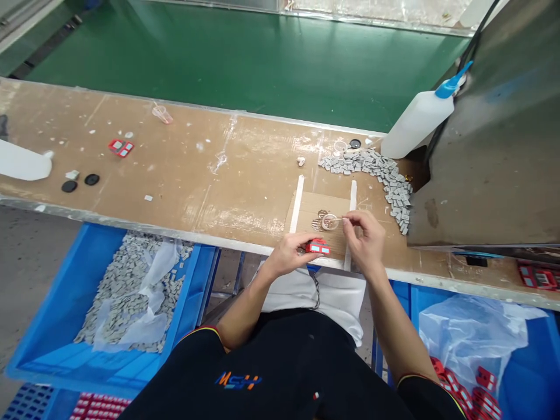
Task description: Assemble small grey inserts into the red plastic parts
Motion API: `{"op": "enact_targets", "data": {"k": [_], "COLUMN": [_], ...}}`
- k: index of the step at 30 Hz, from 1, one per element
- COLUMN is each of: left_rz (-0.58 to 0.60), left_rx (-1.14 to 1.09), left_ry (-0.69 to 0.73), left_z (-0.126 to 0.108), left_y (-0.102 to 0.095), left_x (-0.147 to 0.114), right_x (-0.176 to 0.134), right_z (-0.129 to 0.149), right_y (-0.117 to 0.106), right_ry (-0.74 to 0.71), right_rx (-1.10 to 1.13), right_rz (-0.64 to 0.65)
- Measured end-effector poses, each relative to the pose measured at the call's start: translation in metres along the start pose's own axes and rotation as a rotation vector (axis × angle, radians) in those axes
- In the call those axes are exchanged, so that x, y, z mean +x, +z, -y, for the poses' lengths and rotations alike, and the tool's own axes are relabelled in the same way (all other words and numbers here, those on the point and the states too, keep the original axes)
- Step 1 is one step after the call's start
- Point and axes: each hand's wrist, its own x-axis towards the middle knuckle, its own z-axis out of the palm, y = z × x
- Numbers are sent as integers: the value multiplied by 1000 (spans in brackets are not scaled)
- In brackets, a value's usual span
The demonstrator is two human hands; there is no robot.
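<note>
My left hand [290,253] is closed on a small red toy vehicle part [318,246] with pale window panels, at the bench's front edge. To its right, my right hand [365,238] pinches a thin stick [342,219]. The stick's far end reaches into a small round clear cup [329,221]. That cup stands on a cardboard sheet [335,203] between two white strips, with brown smears beside it. Behind and right of my right hand, many small grey pieces [398,195] lie in a curved pile.
A white squeeze bottle [417,125] with a blue nozzle leans by a metal box [490,146] at right. Beyond the bench runs a green conveyor belt [219,58]. Blue bins [52,326] below hold grey pieces and red parts [485,378]. Another red part [121,147] lies left.
</note>
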Motion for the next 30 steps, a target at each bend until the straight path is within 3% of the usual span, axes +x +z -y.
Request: {"op": "enact_targets", "data": {"k": [5,11,14,18,24,27,30], "left_rz": [-6,-3,5,0,47,60,72], "left_rx": [-10,36,38,38,15,-9,-35], "left_ry": [15,33,53,81,108,170,198], "left_z": [0,4,3,3,9,13,14], "left_y": [-2,-5,-7,-8,-9,-10,-10], "left_x": [-1,-3,-3,-3,-2,-2,-4], "right_x": [18,110,140,136,120,114,87], "right_z": [-11,-56,-75,-81,-81,-68,-34], "right_y": [5,14,21,13,-5,-18,-36], "right_ry": [-37,-84,-119,-114,50,102,159], "right_rx": [25,-183,-248,-262,-185,-184,-90], "right_rz": [115,193,259,338,491,436,321]}}
